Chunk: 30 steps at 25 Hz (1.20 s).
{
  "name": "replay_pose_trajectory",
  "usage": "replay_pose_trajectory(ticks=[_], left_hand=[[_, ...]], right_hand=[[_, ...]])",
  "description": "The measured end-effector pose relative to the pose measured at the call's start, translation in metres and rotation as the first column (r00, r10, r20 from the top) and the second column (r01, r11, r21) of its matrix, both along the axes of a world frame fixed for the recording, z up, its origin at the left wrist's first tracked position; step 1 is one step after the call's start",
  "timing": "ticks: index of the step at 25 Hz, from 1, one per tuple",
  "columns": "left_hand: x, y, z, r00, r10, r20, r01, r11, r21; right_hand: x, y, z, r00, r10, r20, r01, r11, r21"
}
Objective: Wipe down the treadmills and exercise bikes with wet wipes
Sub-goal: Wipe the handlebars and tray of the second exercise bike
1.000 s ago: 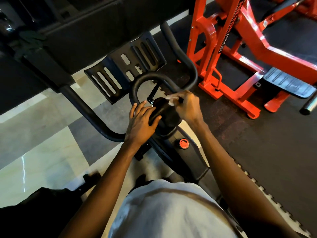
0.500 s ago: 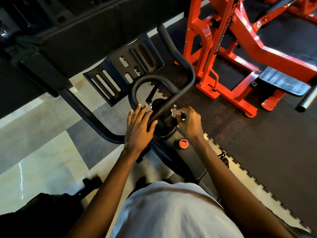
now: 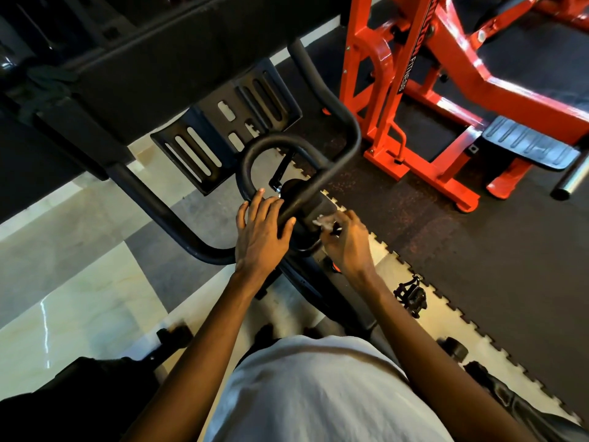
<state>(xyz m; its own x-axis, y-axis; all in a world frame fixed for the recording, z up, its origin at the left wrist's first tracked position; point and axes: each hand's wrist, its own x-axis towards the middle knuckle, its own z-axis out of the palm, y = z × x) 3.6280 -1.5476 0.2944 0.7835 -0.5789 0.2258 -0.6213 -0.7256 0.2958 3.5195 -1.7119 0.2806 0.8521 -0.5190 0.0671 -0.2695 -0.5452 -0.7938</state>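
From the head camera, I see the black exercise bike (image 3: 299,193) in the middle of the frame. My left hand (image 3: 259,237) lies flat on its handlebar (image 3: 165,215), fingers straight. Just to the right, my right hand (image 3: 349,244) pinches a white wet wipe (image 3: 321,222) against the bike's dark middle part. An orange machine (image 3: 510,90) stands at the upper right.

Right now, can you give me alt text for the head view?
A person's right hand pinches a white wipe against a black exercise bike, while the left hand rests on its handlebar. An orange weight machine stands beyond.
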Motion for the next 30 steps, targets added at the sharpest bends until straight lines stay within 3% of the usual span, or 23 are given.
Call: replay_pose_trajectory(ticks=[2,3,4,5,6,7,8,10,12,14,15,17,19,21,23,26,28,30], left_hand=[[0.0,-0.001,0.0,1.0,0.004,0.012,-0.004,1.0,0.002],[0.0,0.0,0.0,1.0,0.004,0.015,-0.004,1.0,0.004],[-0.001,-0.001,0.001,1.0,0.005,0.014,-0.005,1.0,0.005],[-0.001,-0.001,0.001,1.0,0.009,0.011,-0.009,1.0,0.006],[-0.001,-0.001,0.002,1.0,0.014,0.01,-0.014,1.0,0.006],[-0.001,-0.002,0.002,1.0,0.017,0.01,-0.017,1.0,0.005],[-0.001,-0.001,0.003,1.0,0.012,0.003,-0.012,1.0,0.004],[0.0,0.0,0.004,1.0,-0.016,-0.027,0.015,1.0,-0.005],[0.004,0.004,0.007,0.998,-0.037,-0.058,0.036,0.999,-0.019],[0.009,0.009,0.011,0.997,-0.048,-0.06,0.046,0.999,-0.029],[0.012,0.01,0.012,0.997,-0.059,-0.054,0.058,0.998,-0.024],[0.02,0.011,0.014,0.995,-0.091,-0.047,0.091,0.996,-0.015],[0.025,0.01,0.014,0.992,-0.106,-0.067,0.104,0.994,-0.04],[0.026,0.006,0.012,0.99,-0.111,-0.087,0.107,0.993,-0.056],[0.027,0.001,0.013,0.989,-0.117,-0.088,0.113,0.992,-0.048],[0.032,-0.01,0.016,0.982,-0.148,-0.114,0.143,0.989,-0.045],[0.032,-0.023,0.02,0.976,-0.163,-0.146,0.156,0.986,-0.056],[0.032,-0.038,0.023,0.973,-0.182,-0.143,0.176,0.983,-0.05]], right_hand=[[-0.006,0.009,-0.003,0.998,-0.068,0.008,0.066,0.988,0.14],[-0.008,0.01,-0.006,0.989,-0.145,-0.004,0.14,0.949,0.283],[-0.008,0.01,-0.009,0.972,-0.229,-0.047,0.224,0.854,0.47],[-0.006,0.013,-0.009,0.949,-0.295,-0.112,0.292,0.687,0.666],[-0.004,0.016,-0.008,0.927,-0.327,-0.182,0.332,0.495,0.803],[-0.002,0.018,-0.007,0.915,-0.331,-0.229,0.349,0.371,0.861],[-0.001,0.02,-0.002,0.914,-0.326,-0.24,0.354,0.356,0.865],[0.003,0.018,0.017,0.942,-0.314,-0.12,0.293,0.592,0.751],[0.013,0.012,0.043,0.971,-0.233,0.053,0.182,0.865,0.468],[0.036,0.001,0.062,0.982,-0.084,0.172,0.062,0.99,0.129],[0.053,-0.004,0.066,0.986,0.039,0.164,-0.038,0.999,-0.009],[0.092,-0.014,0.071,0.961,0.276,-0.036,-0.277,0.94,-0.199],[0.128,-0.017,0.077,0.892,0.326,-0.312,-0.408,0.879,-0.248],[0.15,-0.017,0.076,0.869,0.278,-0.409,-0.388,0.896,-0.214],[0.153,-0.018,0.073,0.892,0.252,-0.375,-0.345,0.916,-0.206],[0.127,-0.033,0.061,0.987,0.13,-0.089,-0.148,0.959,-0.241],[0.103,-0.046,0.053,0.996,-0.066,0.068,0.074,0.989,-0.128],[0.088,-0.052,0.048,0.969,-0.224,0.109,0.224,0.975,0.012]])
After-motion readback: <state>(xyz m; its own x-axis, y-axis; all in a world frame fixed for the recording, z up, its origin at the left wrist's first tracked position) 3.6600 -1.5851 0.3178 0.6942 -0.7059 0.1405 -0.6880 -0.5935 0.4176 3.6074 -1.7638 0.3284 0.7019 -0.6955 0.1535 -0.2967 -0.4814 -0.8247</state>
